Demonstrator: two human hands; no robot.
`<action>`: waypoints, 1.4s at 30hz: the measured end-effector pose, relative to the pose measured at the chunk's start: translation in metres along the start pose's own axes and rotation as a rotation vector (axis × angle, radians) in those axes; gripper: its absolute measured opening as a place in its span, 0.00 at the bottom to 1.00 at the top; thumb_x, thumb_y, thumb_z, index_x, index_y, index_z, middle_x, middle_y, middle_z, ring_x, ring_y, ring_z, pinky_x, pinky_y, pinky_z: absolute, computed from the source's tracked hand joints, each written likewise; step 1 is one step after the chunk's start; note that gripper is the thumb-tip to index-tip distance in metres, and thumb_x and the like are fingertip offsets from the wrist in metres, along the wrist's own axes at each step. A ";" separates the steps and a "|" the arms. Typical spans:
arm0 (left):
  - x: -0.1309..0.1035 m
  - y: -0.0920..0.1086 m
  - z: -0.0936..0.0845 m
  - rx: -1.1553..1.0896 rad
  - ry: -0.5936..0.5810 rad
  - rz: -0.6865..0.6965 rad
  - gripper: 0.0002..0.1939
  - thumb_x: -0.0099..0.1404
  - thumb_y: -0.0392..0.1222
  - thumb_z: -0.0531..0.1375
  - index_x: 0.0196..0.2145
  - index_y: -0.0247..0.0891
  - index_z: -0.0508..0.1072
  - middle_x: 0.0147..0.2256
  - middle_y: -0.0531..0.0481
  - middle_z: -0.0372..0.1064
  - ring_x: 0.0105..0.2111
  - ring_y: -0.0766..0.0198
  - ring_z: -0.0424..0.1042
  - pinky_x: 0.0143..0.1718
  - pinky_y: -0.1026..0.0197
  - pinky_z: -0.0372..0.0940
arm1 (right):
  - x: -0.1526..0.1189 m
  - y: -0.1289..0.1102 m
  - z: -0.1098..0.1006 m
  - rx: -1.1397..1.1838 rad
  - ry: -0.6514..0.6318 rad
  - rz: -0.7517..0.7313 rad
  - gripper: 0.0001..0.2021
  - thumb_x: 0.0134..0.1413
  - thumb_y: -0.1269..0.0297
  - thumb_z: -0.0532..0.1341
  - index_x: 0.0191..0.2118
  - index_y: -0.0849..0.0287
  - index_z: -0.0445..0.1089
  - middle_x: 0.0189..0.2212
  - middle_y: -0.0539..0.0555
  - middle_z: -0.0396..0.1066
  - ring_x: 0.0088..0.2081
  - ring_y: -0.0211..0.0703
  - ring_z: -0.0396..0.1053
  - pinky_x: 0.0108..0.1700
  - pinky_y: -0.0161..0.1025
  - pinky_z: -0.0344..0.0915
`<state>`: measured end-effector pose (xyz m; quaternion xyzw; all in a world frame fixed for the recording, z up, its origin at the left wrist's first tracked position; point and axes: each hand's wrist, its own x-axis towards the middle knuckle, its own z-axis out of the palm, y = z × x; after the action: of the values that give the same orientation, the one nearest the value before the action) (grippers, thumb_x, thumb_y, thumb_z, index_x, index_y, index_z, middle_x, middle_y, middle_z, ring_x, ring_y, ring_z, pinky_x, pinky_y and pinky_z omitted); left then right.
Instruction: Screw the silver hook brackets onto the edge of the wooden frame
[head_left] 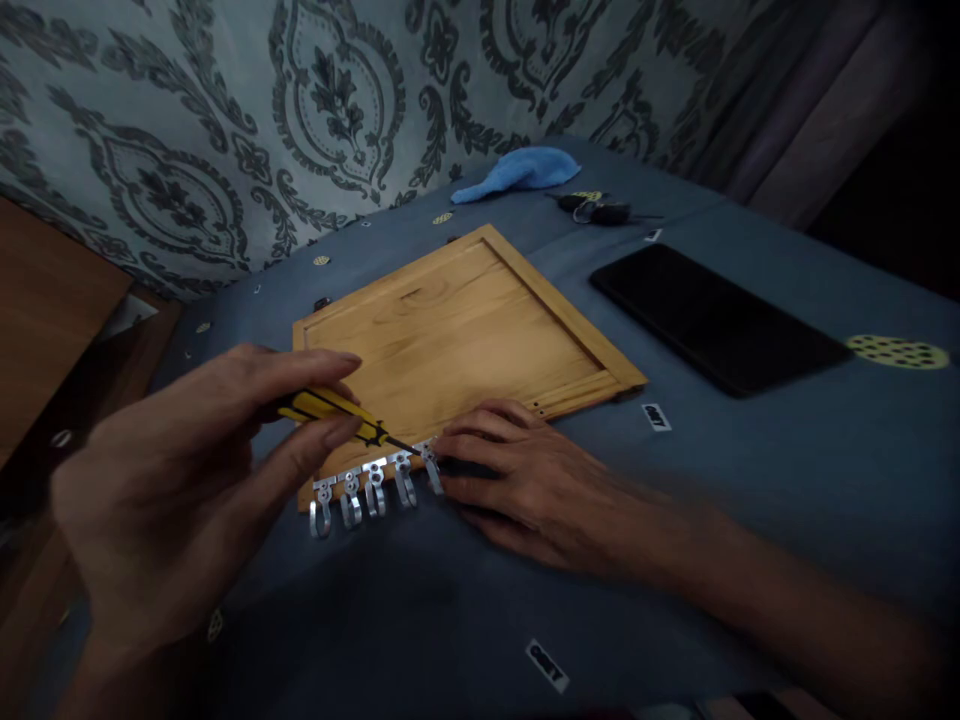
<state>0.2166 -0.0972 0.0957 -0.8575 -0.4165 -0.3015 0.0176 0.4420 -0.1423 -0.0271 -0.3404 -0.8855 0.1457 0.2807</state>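
My left hand (202, 470) pinches a small yellow and black screwdriver (337, 410) between thumb and fingers. Its thin shaft slants down to the right, the tip at the right-hand part of a silver metal hook rail (364, 470). Several curved hooks hang from this rail, which lies along the near edge of a framed wooden panel (450, 320). Closed over the rail's right end and the panel's edge is my right hand (525, 480); its fingers hide that end. The panel lies flat on blue cloth.
A black phone-like slab (720, 315) lies right of the panel. Farther back are a blue cloth (521, 172) and dark tools with thin shafts (600, 210). Patterned fabric (337, 100) rises behind the blue surface (750, 450). Brown furniture (56, 310) stands at left.
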 end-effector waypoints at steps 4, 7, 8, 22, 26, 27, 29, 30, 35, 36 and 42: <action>0.000 0.004 0.008 -0.248 -0.039 0.044 0.11 0.65 0.43 0.68 0.46 0.52 0.81 0.36 0.58 0.81 0.34 0.61 0.79 0.34 0.59 0.76 | 0.000 0.000 -0.001 0.002 -0.009 -0.002 0.11 0.64 0.68 0.62 0.50 0.59 0.76 0.54 0.59 0.75 0.55 0.54 0.66 0.60 0.55 0.59; 0.000 0.003 0.009 -0.259 -0.051 0.085 0.11 0.67 0.43 0.67 0.47 0.52 0.81 0.36 0.57 0.81 0.33 0.59 0.80 0.35 0.58 0.76 | 0.000 -0.001 -0.002 -0.001 -0.016 -0.004 0.13 0.62 0.68 0.64 0.51 0.58 0.76 0.54 0.59 0.74 0.56 0.54 0.65 0.61 0.56 0.59; 0.000 0.002 0.009 -0.255 -0.053 0.097 0.11 0.67 0.43 0.67 0.47 0.52 0.81 0.36 0.57 0.82 0.33 0.59 0.80 0.35 0.57 0.76 | 0.000 -0.001 -0.002 -0.002 -0.018 -0.005 0.13 0.62 0.68 0.64 0.51 0.58 0.76 0.54 0.59 0.74 0.56 0.54 0.65 0.61 0.56 0.59; 0.001 0.002 0.013 -0.237 -0.040 0.114 0.10 0.67 0.46 0.66 0.46 0.54 0.82 0.35 0.57 0.82 0.32 0.58 0.81 0.37 0.56 0.78 | 0.000 -0.001 -0.001 -0.017 -0.019 0.004 0.12 0.62 0.68 0.64 0.51 0.58 0.76 0.53 0.59 0.74 0.56 0.54 0.65 0.61 0.55 0.59; 0.000 0.001 0.012 -0.230 -0.041 0.112 0.10 0.66 0.46 0.68 0.46 0.54 0.82 0.36 0.57 0.82 0.33 0.58 0.81 0.40 0.55 0.78 | 0.000 -0.001 -0.001 -0.017 -0.020 0.001 0.12 0.63 0.67 0.64 0.51 0.58 0.76 0.54 0.59 0.74 0.56 0.54 0.65 0.61 0.55 0.59; 0.000 0.001 0.012 -0.230 -0.040 0.114 0.10 0.66 0.46 0.68 0.46 0.53 0.82 0.37 0.57 0.82 0.33 0.58 0.81 0.40 0.55 0.78 | 0.000 -0.002 -0.002 -0.017 -0.017 -0.001 0.12 0.63 0.67 0.63 0.51 0.57 0.76 0.54 0.59 0.74 0.56 0.54 0.65 0.61 0.54 0.59; -0.001 0.001 0.012 -0.230 -0.047 0.117 0.10 0.66 0.46 0.68 0.46 0.53 0.82 0.37 0.57 0.82 0.34 0.57 0.81 0.41 0.55 0.78 | 0.000 -0.002 -0.002 -0.016 -0.014 0.001 0.12 0.64 0.67 0.63 0.51 0.57 0.76 0.53 0.58 0.74 0.56 0.53 0.65 0.61 0.53 0.59; -0.001 0.000 0.012 -0.231 -0.049 0.121 0.10 0.66 0.46 0.68 0.46 0.53 0.82 0.37 0.57 0.82 0.34 0.58 0.81 0.41 0.55 0.78 | 0.000 -0.002 -0.002 -0.015 -0.016 0.004 0.12 0.64 0.67 0.62 0.51 0.57 0.76 0.53 0.58 0.75 0.56 0.53 0.65 0.61 0.54 0.59; -0.002 -0.001 0.011 -0.258 -0.053 0.120 0.10 0.65 0.46 0.69 0.45 0.51 0.82 0.35 0.57 0.81 0.31 0.60 0.80 0.41 0.56 0.79 | 0.000 -0.002 -0.002 -0.010 -0.018 -0.002 0.12 0.66 0.67 0.61 0.51 0.59 0.76 0.51 0.59 0.75 0.55 0.54 0.65 0.61 0.55 0.58; -0.002 -0.002 0.010 -0.263 -0.055 0.120 0.10 0.65 0.46 0.69 0.45 0.51 0.82 0.35 0.57 0.81 0.31 0.60 0.80 0.42 0.56 0.79 | 0.000 -0.001 -0.002 -0.010 -0.014 -0.002 0.11 0.66 0.67 0.61 0.51 0.59 0.76 0.51 0.59 0.75 0.55 0.54 0.65 0.61 0.55 0.58; -0.004 -0.005 0.005 -0.276 -0.119 0.111 0.10 0.66 0.50 0.68 0.44 0.51 0.82 0.37 0.55 0.81 0.35 0.60 0.81 0.39 0.58 0.79 | -0.001 0.000 -0.001 -0.009 -0.018 -0.011 0.11 0.66 0.67 0.60 0.50 0.60 0.76 0.53 0.59 0.74 0.54 0.54 0.65 0.60 0.53 0.58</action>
<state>0.2138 -0.0953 0.0884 -0.8898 -0.3235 -0.3030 -0.1083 0.4428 -0.1428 -0.0265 -0.3353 -0.8906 0.1432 0.2718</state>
